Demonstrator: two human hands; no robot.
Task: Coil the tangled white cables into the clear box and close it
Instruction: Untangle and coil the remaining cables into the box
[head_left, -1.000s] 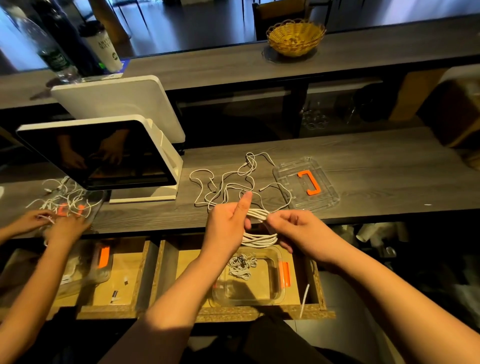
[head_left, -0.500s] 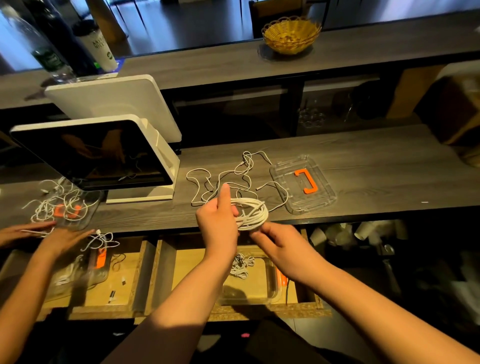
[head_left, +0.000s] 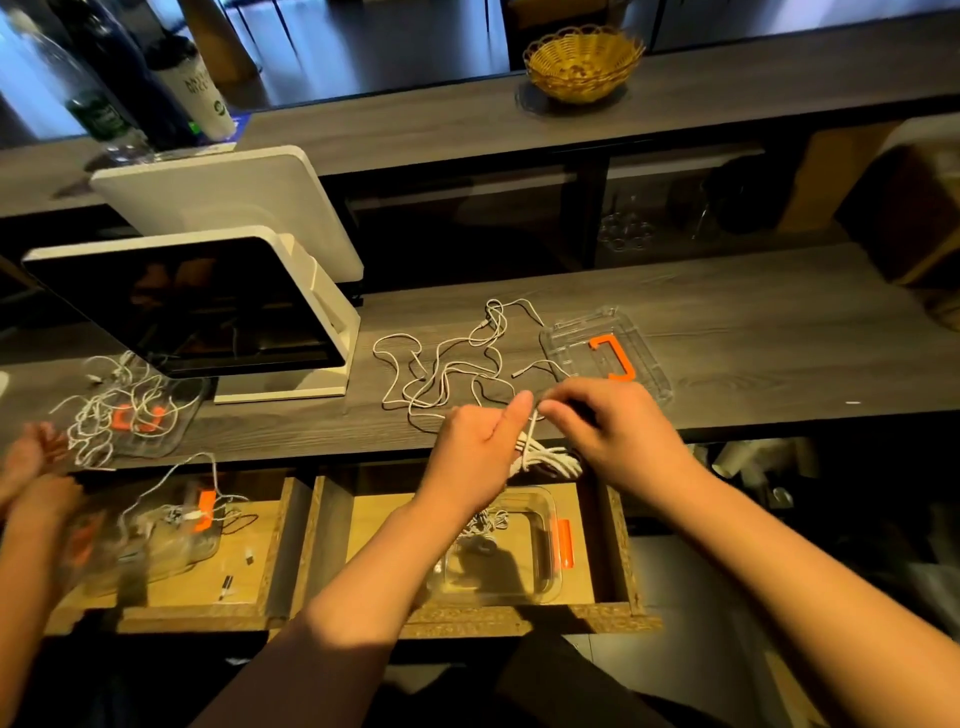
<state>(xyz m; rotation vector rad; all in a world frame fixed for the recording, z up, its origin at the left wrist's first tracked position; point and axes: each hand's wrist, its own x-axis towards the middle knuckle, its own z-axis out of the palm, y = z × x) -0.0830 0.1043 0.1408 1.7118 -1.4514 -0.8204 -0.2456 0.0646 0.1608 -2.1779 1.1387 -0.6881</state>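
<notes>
My left hand grips a coiled bundle of white cable at the bench's near edge, thumb stretched up toward the right. My right hand is just beside it, its fingertips pinching a strand of the same cable that runs up from the bundle, so both hands are close together and closed on the cable. The bundle sits between the two hands, hanging just past the near edge over the open drawer. The loose, tangled rest of the cable lies on the bench just beyond my hands, spreading toward the far edge. The clear lid with its orange latch lies flat on the bench to the right of the tangle, just beyond my right hand. The clear box sits in the drawer below my hands, open, with a small bunch of white cable inside. At the left end of the bench another person's hands are near a second tangle, beside a white screen.
</notes>
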